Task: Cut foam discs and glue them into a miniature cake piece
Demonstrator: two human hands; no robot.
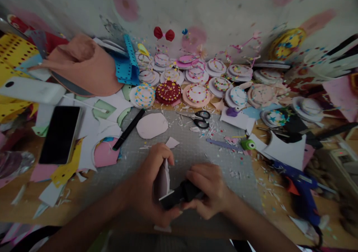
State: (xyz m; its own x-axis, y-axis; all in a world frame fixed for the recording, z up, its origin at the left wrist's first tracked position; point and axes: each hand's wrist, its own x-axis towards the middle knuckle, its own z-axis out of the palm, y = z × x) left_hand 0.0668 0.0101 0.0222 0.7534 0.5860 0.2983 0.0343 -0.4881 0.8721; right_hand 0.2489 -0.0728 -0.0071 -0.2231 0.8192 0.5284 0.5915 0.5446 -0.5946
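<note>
My left hand is closed round a pale pink foam sheet piece, held on edge with its rough trimmed rim upward. In my right hand is a black utility knife; its pale blade end touches or lies very close to the foam's near end. Fingers hide part of both, and the blade is blurred. Just beyond my hands, on the grey cutting mat, lie a rounded pale pink foam piece, a small foam scrap and black-handled scissors.
Several decorated miniature hats line the back. A black marker, phone and white power bank are left. Right are a blue glue gun, purple stick and white foam offcut. Shavings litter the mat.
</note>
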